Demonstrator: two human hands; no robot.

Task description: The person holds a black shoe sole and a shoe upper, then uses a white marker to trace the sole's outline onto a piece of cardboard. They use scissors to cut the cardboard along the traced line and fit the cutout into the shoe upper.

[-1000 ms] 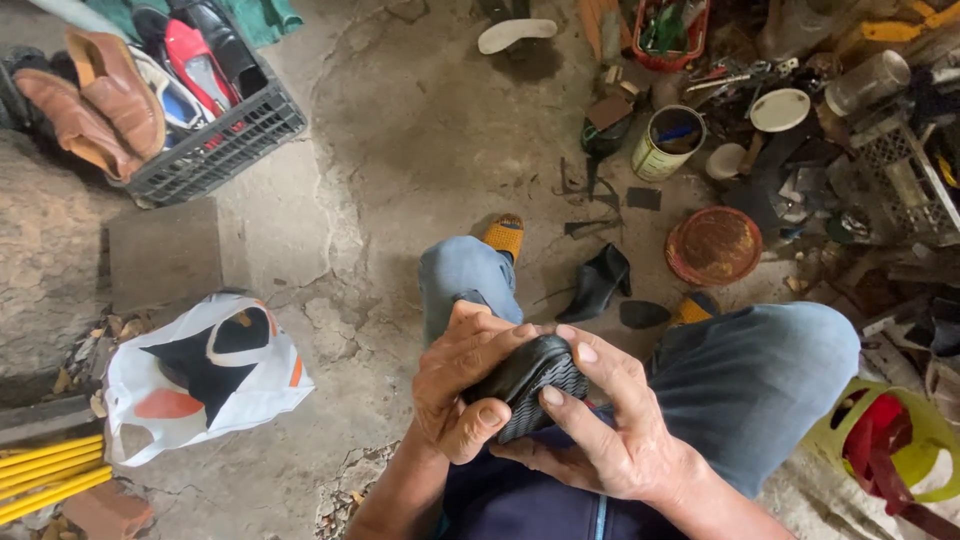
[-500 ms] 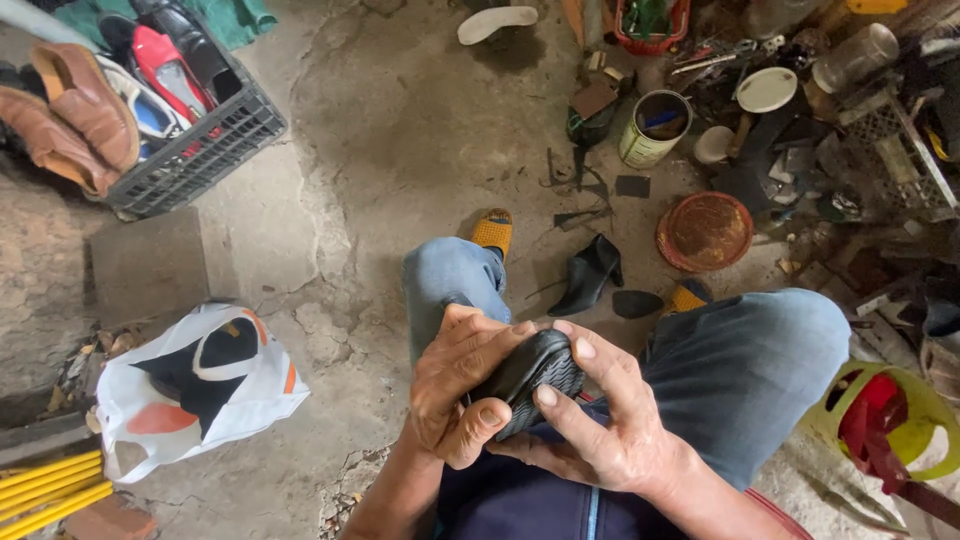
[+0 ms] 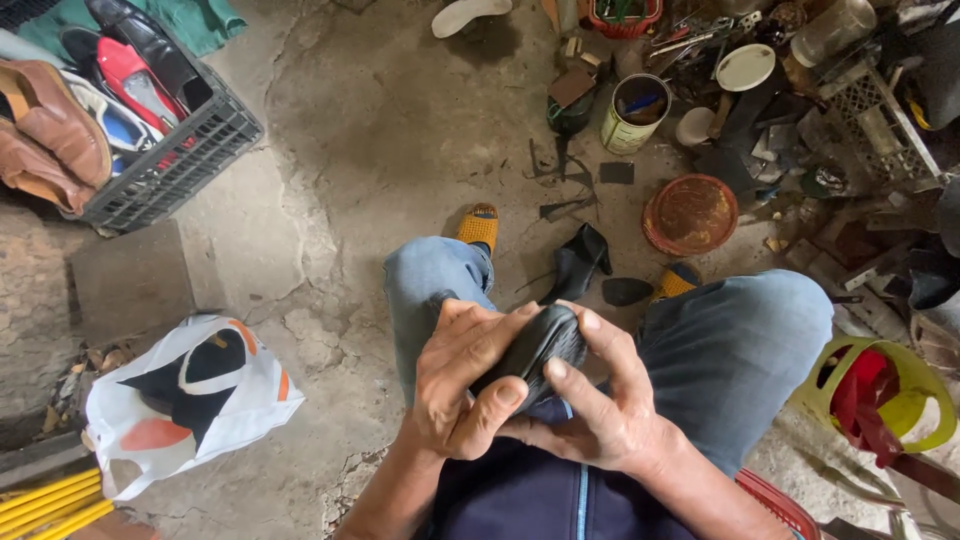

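The black shoe sole sits in the lower middle of the frame, just above the person's lap and between the two knees in blue jeans. It is held with the ribbed underside turned up, probably so that the person can look at this face and press on it. The left hand wraps it from the left side; the fingers are curled close and the thumb lies along the top edge. The right hand supports it from below and from the right, with the index finger over the far end and the thumb pressing near the middle. Both hands are closed firmly around the piece, not spread.

On the concrete floor, just beyond the knees, a black high-heeled shoe lies beside a separate dark sole piece, near enough to reach. A round rusty lid and a tin can are in the upper right. A dark crate with shoes stands at the upper left, and a white plastic bag lies at the lower left.
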